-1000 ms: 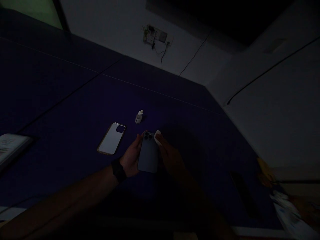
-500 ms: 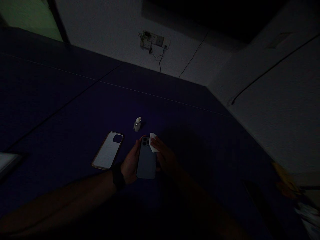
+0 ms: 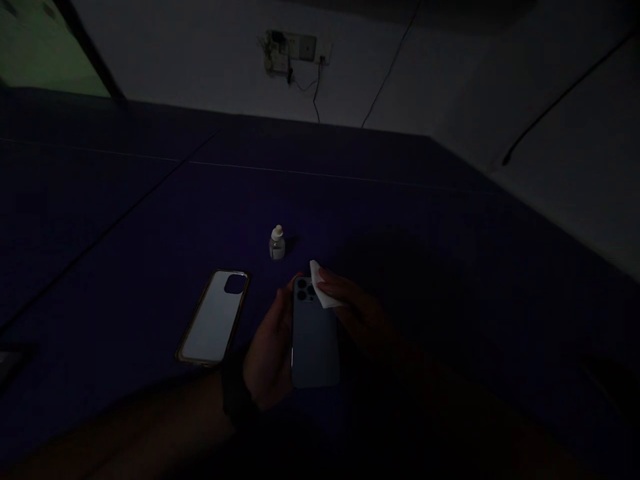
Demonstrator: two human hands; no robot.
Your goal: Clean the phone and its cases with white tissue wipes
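Nearest of all, the left hand (image 3: 270, 350), with a dark band at its wrist, has its grip wrapped around the left edge of a flat grey-blue smartphone (image 3: 314, 340), held back side up above the dark blue tabletop (image 3: 450, 280), its camera lenses at the far end. Just right of the smartphone, the right hand (image 3: 357, 313) pinches a small white folded wipe (image 3: 321, 291) between thumb and fingers, and the wipe lies against the smartphone's far right corner beside the lenses. Left of the smartphone, apart from it, a clear phone case with a brownish rim (image 3: 214, 317) lies flat on the tabletop, its camera cut-out at the far end. Beyond the smartphone, a small white dropper bottle (image 3: 277, 243) stands upright, clear of both hands. Farther still behind the smartphone, a pale wall carries a switch and socket plate (image 3: 290, 50) with thin dark cables hanging from it. The scene is very dim, so finer detail cannot be made out.
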